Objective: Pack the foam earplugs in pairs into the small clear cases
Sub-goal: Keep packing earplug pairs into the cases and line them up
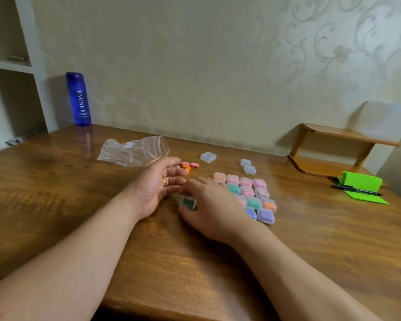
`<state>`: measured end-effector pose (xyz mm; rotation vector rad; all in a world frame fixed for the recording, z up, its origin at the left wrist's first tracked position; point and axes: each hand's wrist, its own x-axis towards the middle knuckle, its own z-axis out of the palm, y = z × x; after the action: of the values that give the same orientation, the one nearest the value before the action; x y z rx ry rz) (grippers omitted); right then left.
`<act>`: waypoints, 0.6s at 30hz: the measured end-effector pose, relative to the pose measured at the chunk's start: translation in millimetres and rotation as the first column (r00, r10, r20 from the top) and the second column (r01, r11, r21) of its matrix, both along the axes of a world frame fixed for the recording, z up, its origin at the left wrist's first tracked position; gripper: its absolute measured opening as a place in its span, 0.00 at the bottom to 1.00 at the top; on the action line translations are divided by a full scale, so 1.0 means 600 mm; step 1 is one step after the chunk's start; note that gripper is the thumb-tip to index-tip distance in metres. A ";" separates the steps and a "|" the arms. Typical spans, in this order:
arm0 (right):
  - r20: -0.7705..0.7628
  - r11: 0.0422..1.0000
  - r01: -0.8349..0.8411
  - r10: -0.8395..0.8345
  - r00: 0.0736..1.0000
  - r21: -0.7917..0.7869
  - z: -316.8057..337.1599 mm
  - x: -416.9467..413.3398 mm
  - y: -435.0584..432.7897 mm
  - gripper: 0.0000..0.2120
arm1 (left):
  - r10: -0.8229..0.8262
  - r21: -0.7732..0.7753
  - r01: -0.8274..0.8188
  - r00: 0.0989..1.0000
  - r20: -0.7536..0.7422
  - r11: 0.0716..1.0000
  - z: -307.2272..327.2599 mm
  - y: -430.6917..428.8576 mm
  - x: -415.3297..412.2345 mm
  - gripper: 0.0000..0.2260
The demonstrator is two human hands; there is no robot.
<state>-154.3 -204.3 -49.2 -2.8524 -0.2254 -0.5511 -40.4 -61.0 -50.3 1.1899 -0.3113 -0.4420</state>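
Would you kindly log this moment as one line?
right hand grips green-filled case | left hand open | loose earplugs on table

A block of closed clear cases (247,190) holding pink, green, orange and purple plugs lies right of centre, behind it a lone empty case (208,156) and an empty pair (250,169) touching, loose pink plugs (189,164) and orange plugs (186,168) further left, and, at the block's near left, a green case (187,202) held by the right hand (213,209).
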 end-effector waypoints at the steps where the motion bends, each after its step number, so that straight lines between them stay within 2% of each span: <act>1: 0.003 1.000 -0.004 0.004 1.000 -0.011 0.003 -0.002 0.001 0.16 | 0.007 -0.006 -0.008 1.000 -0.006 1.000 0.000 -0.003 0.002 0.16; 5: -0.033 0.998 0.060 -0.060 0.998 -0.006 0.017 -0.015 -0.026 0.15 | 0.012 0.003 -0.012 1.000 -0.006 1.000 0.000 -0.013 0.003 0.17; 9: -0.157 0.986 0.147 -0.157 0.975 -0.074 0.029 -0.034 -0.073 0.13 | 0.003 0.010 -0.003 1.000 -0.011 1.000 0.003 -0.015 -0.001 0.15; 16: -0.178 0.989 0.121 -0.135 0.975 -0.089 0.032 -0.039 -0.086 0.14 | -0.002 0.021 0.002 1.000 -0.003 1.000 0.003 -0.006 -0.004 0.14; 18: -0.180 0.993 0.116 -0.119 0.976 -0.028 0.030 -0.039 -0.091 0.16 | -0.007 0.025 0.007 1.000 -0.001 1.000 0.004 -0.007 -0.006 0.13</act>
<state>-177.7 -258.9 -31.1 -2.9240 -0.0297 -0.3082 -44.3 -64.9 -47.8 1.2129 -0.3105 -0.4535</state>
